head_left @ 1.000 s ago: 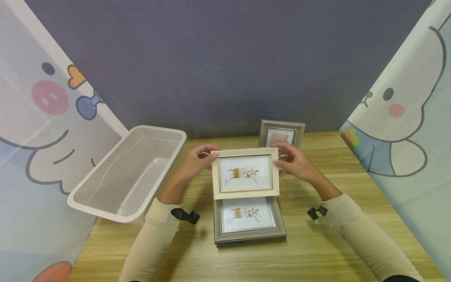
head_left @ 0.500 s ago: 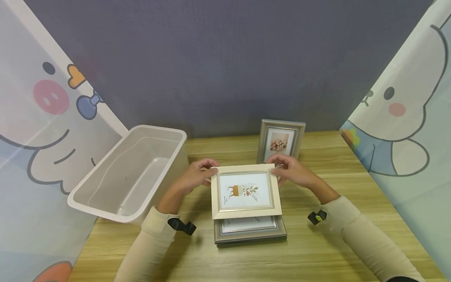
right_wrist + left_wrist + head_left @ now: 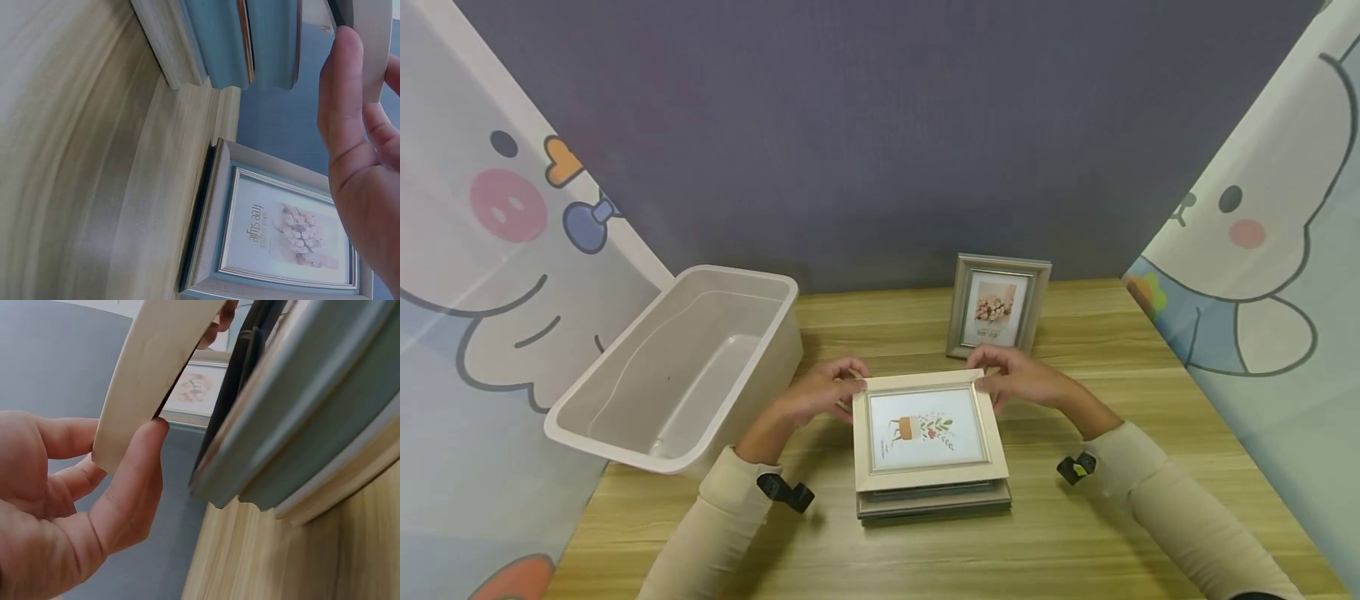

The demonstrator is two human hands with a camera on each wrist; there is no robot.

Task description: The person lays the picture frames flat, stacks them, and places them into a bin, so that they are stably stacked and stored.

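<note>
Fingers of left hand point(image 3: 820, 392) and right hand point(image 3: 1022, 380) pinch the cream frame point(image 3: 928, 435), long axis left-right, printed flowers point(image 3: 936, 428) pointing right.

Above a bare left hand point(image 3: 823, 390) and right hand point(image 3: 1022, 379), the plain cream left sleeve point(image 3: 692, 542) and right sleeve point(image 3: 1198, 517) end in broad, folded cuffs point(image 3: 741, 477), with a small, blocky black left wrist device point(image 3: 786, 492) and a black right wrist device point(image 3: 1067, 471) bearing a yellow-green mark point(image 3: 1080, 470).
</note>
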